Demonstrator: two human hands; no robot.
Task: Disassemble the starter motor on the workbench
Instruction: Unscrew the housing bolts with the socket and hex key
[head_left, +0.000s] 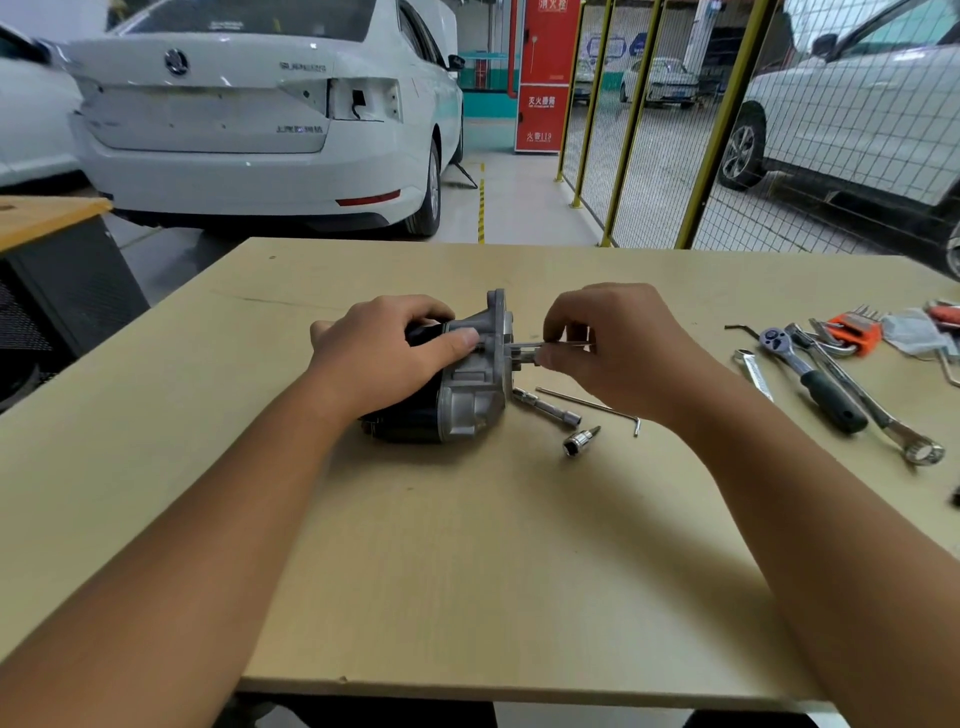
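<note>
Early stage, I judge — the starter motor (447, 382) looks whole, black body and silver nose housing joined, no removed bolts or covers that I can see on the surface (467, 571). Everything past the first fastener seems left to do.

The motor lies on its side near the centre of the surface, slightly toward 12 o'clock from the middle. Its long axis runs roughly 9-to-3: black cylindrical end toward 9 o'clock, silver flange end toward 3 o'clock, tilted a touch toward 4.

My left hand (387, 358) wraps over the top of the body, fingers curled round it, thumb laid along the housing, pinning it down. My right hand (613, 348) pinches a thin hex key (558, 345) between thumb and fingertips; the key runs horizontally into the flange face at 3 o'clock. Whether the tip is seated in a screw head I cannot tell — the fingers hide it.

Just beside the flange, toward 4 o'clock: an extension bar (545, 406), a long L-key (589, 408), a loose bit socket (581, 441). Well apart at 3 o'clock: a ratchet (810, 382), a combination wrench (878, 418), an orange hex-key set (854, 328).
</note>
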